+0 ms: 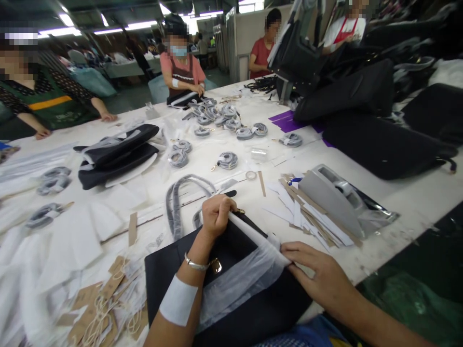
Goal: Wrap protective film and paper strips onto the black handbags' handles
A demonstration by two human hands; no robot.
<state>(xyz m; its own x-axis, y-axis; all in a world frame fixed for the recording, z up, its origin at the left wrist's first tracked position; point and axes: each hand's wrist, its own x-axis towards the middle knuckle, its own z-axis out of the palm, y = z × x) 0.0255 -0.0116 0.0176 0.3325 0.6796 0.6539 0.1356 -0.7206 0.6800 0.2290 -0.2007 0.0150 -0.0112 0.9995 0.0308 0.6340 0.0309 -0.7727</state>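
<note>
Black bag [162,270], near centre, lying on table [376,241]; translucent film [246,279] across its front, beside gold clasp [216,266]. Left hand [217,214] clenched on film's far end; right hand [318,272] pinching film at bag's right side. Even, gentle tension between hands likely limits creases; film edge best clear of clasp, which could snag it. Grey-wrapped handles [176,207] beyond, far left; paper strips [307,217] and tape dispenser [331,193] farther right.
</note>
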